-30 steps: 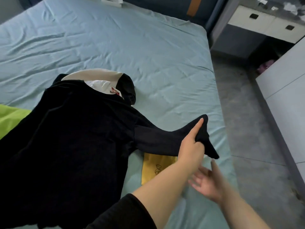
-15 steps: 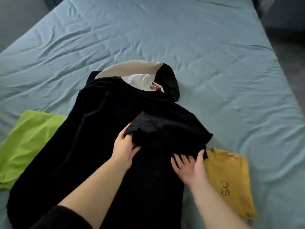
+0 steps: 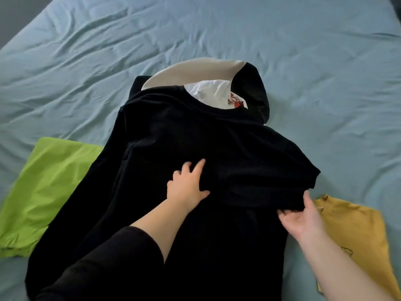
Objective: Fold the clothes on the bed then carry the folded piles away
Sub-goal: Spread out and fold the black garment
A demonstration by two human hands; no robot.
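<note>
A large black garment (image 3: 173,137) lies spread on the blue bed sheet (image 3: 303,61), its right sleeve folded in across the chest. My left hand (image 3: 186,185) rests flat on the middle of the garment with fingers spread. My right hand (image 3: 301,216) holds the lower edge of the folded sleeve, thumb over the cloth and fingers under it. At the neck a beige, white and red garment (image 3: 208,83) shows from beneath the black one.
A lime green garment (image 3: 45,187) lies at the left, partly under the black one. A mustard yellow garment (image 3: 358,231) lies at the right beside my right arm. The wrinkled sheet stretches away beyond the clothes.
The right sleeve, stretched out to the right a second ago, now lies folded over the chest. My left hand has let go of it and lies flat; my right hand took hold of the fold's edge.
</note>
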